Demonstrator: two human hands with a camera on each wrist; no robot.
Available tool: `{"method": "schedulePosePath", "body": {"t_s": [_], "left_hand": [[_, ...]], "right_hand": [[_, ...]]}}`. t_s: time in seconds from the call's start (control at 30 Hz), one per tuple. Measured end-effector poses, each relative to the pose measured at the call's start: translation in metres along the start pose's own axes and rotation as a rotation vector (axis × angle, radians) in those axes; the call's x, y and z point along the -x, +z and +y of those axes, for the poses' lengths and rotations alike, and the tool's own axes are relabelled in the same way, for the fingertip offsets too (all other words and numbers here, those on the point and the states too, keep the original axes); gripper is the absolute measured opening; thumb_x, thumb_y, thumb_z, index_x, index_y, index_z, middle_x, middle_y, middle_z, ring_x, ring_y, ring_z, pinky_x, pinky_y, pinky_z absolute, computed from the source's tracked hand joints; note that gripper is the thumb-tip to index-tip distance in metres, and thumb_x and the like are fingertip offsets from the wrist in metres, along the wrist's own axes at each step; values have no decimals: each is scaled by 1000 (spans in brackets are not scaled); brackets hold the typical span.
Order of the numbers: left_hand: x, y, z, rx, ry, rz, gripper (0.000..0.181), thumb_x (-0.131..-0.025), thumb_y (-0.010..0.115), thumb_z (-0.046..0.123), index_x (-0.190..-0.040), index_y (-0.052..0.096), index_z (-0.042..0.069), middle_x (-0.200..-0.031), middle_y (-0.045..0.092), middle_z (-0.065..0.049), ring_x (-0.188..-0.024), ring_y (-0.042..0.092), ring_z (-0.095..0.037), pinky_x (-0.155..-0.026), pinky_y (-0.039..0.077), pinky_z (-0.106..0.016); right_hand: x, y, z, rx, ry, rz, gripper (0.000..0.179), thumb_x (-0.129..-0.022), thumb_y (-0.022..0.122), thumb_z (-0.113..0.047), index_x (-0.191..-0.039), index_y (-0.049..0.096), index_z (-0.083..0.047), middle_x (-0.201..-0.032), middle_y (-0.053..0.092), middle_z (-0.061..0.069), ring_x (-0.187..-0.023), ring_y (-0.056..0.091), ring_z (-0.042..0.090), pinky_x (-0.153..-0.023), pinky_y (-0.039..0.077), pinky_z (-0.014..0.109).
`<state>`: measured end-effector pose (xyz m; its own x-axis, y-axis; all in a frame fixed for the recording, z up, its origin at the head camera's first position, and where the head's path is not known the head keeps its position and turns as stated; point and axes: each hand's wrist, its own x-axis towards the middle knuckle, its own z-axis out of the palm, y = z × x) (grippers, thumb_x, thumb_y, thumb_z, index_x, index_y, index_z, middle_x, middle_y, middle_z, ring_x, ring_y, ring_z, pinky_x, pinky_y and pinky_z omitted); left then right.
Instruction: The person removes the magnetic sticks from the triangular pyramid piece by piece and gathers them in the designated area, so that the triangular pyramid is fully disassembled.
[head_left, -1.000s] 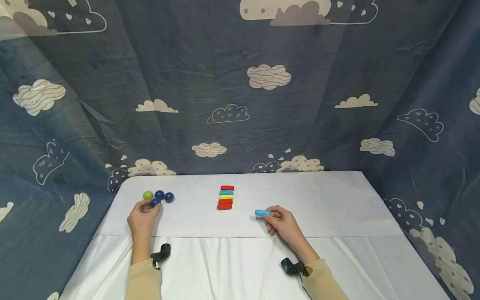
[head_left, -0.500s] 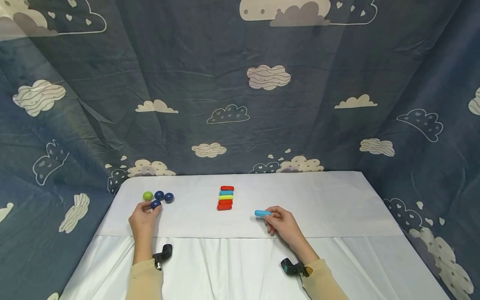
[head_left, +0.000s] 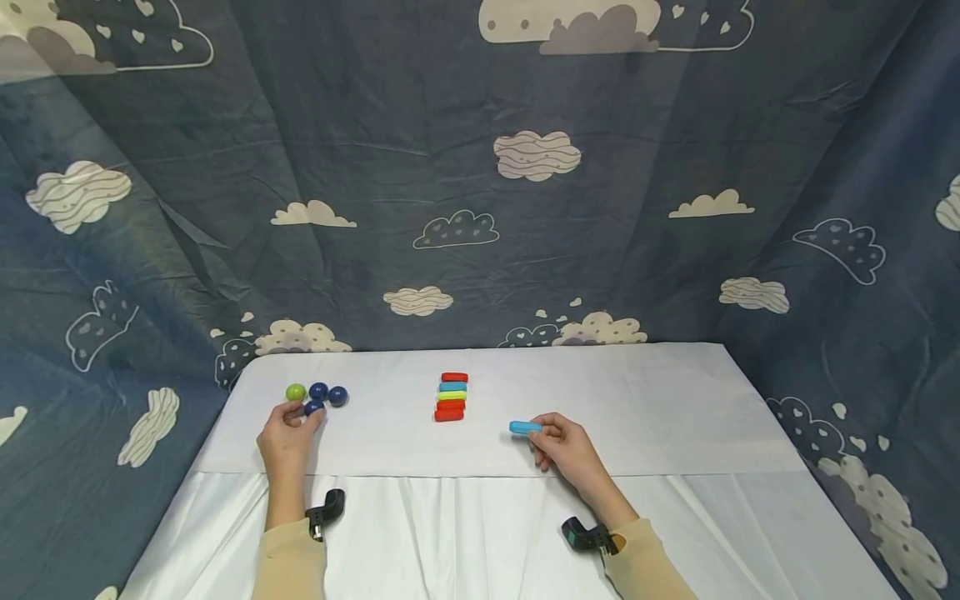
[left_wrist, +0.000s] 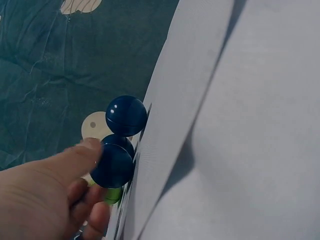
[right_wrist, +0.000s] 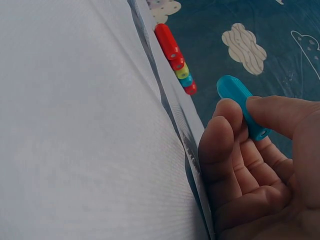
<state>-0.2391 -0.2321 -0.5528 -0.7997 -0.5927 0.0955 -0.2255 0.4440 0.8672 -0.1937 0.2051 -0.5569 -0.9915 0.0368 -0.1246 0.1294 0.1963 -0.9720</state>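
My left hand (head_left: 287, 440) pinches a glossy dark blue ball (head_left: 314, 408) between thumb and fingers at the left of the table. Just behind it sit two more dark blue balls (head_left: 338, 396) and a green ball (head_left: 296, 392). The left wrist view shows the thumb against the pinched ball (left_wrist: 111, 167), which partly covers another blue ball. My right hand (head_left: 567, 450) holds a short light blue plastic stick (head_left: 522, 427) above the table, right of centre. In the right wrist view this stick (right_wrist: 240, 102) has rounded ends and a small hole near one end.
A column of similar short sticks (head_left: 451, 396), red, blue and yellow-green, lies at mid-table between the hands. The white table cloth (head_left: 637, 408) has a fold line (head_left: 450, 476) near the front. A dark cloud-patterned curtain (head_left: 360, 250) hangs behind the table.
My left hand and the ball it pinches have shifted slightly right and towards me. The right hand has stayed in place with its stick.
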Motion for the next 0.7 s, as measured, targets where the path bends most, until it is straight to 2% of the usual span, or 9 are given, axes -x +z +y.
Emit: {"method": "schedulePosePath", "body": {"t_s": [0.1, 0.2, 0.23, 0.3, 0.37, 0.47, 0.53, 0.6, 0.7], "left_hand": [[0, 0, 2, 93, 55, 118, 37, -98, 75, 21, -128, 69, 0, -120, 75, -17, -87, 52, -2, -80, 38, -23], [2, 0, 9, 219, 149, 247, 28, -103, 68, 19, -123, 72, 0, -109, 74, -8, -87, 49, 8, -82, 35, -18], [3, 1, 13, 257, 186, 274, 26, -104, 67, 18, -122, 72, 0, -105, 73, -4, -88, 49, 10, -82, 34, -18], [8, 5, 23, 322, 263, 274, 22, -104, 67, 16, -117, 74, 1, -99, 69, 4, -89, 50, 11, -80, 34, -18], [17, 14, 35, 377, 353, 230, 17, -102, 71, 14, -113, 76, 1, -94, 69, 7, -87, 53, 10, -75, 35, -19], [35, 35, 54, 443, 503, 118, 12, -96, 79, 8, -106, 78, 1, -90, 75, -3, -82, 58, 4, -69, 38, -20], [51, 52, 66, 460, 579, 30, 12, -92, 82, 6, -103, 79, 3, -90, 77, -10, -81, 60, 0, -68, 39, -21], [69, 68, 75, 459, 615, -82, 14, -90, 84, 5, -104, 80, 4, -93, 78, -11, -81, 63, -4, -68, 40, -21], [97, 90, 85, 415, 597, -289, 21, -89, 86, 7, -108, 80, 9, -97, 78, -5, -85, 66, -10, -69, 45, -24]], "right_hand": [[0, 0, 0, -3, 0, 0, 25, -101, 72, -12, -123, 65, -2, -91, 69, 14, -64, 60, 16, -56, 54, 24], [-1, -1, 1, -7, -1, -6, 26, -101, 72, -11, -123, 65, -1, -91, 69, 14, -64, 60, 16, -56, 54, 24], [-1, -1, 1, -11, 1, -11, 25, -101, 72, -11, -123, 65, -2, -90, 69, 14, -64, 61, 16, -56, 54, 24], [-2, -2, 2, -11, -1, -19, 24, -101, 72, -11, -122, 65, -2, -90, 69, 14, -64, 61, 16, -57, 55, 24], [-3, -2, 3, -7, -7, -20, 24, -101, 71, -11, -122, 66, -1, -88, 69, 13, -63, 62, 15, -57, 55, 24], [-4, -3, 5, -1, -12, -18, 22, -101, 71, -11, -120, 66, -2, -87, 69, 11, -62, 62, 15, -56, 55, 24], [-4, -3, 5, 1, -14, -19, 21, -101, 71, -11, -120, 66, -2, -86, 69, 11, -62, 62, 15, -56, 55, 24], [-4, -3, 5, -2, -10, -26, 21, -101, 70, -11, -120, 66, -3, -86, 69, 10, -62, 62, 15, -56, 55, 24], [-4, -3, 5, -1, -12, -42, 22, -101, 70, -11, -121, 66, -3, -87, 70, 11, -63, 62, 16, -56, 55, 24]]}}
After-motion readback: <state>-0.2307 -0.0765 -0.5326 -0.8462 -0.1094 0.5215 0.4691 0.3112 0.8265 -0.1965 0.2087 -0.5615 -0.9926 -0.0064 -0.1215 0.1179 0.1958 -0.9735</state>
